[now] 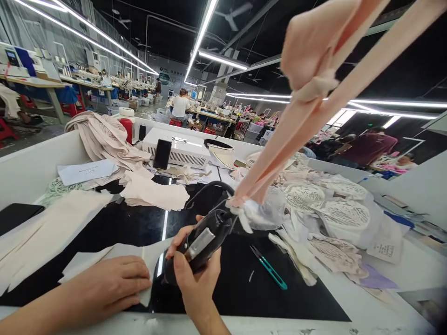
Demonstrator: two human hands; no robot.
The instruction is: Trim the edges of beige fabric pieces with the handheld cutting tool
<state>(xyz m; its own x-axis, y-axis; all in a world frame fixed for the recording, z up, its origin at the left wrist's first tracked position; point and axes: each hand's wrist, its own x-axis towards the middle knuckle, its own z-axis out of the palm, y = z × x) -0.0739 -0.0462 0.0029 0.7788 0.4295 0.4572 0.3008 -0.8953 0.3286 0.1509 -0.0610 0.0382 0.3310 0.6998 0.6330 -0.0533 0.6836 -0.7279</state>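
My left hand (pixel 104 288) lies open and flat on a stack of pale fabric pieces (pixel 104 253) at the front of a black mat (pixel 289 298). My right hand (pixel 195 274) is wrapped round a black corded hand tool (pixel 209 237) with a metal plate on its side; its exact kind cannot be made out. The tool is tilted, its lower end close to the fabric's right edge. A knotted pink fabric strip (pixel 275 158) is tied to its upper end and runs up out of view. Teal thread snips (pixel 268 267) rest on the mat to the right.
Cream fabric strips (pixel 52 232) and a black phone (pixel 21 218) lie at the left. Behind the mat stand another phone (pixel 162 154) and a white box (pixel 178 148). Lace-patterned pieces (pixel 342 214) pile up at the right. A person (pixel 180 106) sits farther back.
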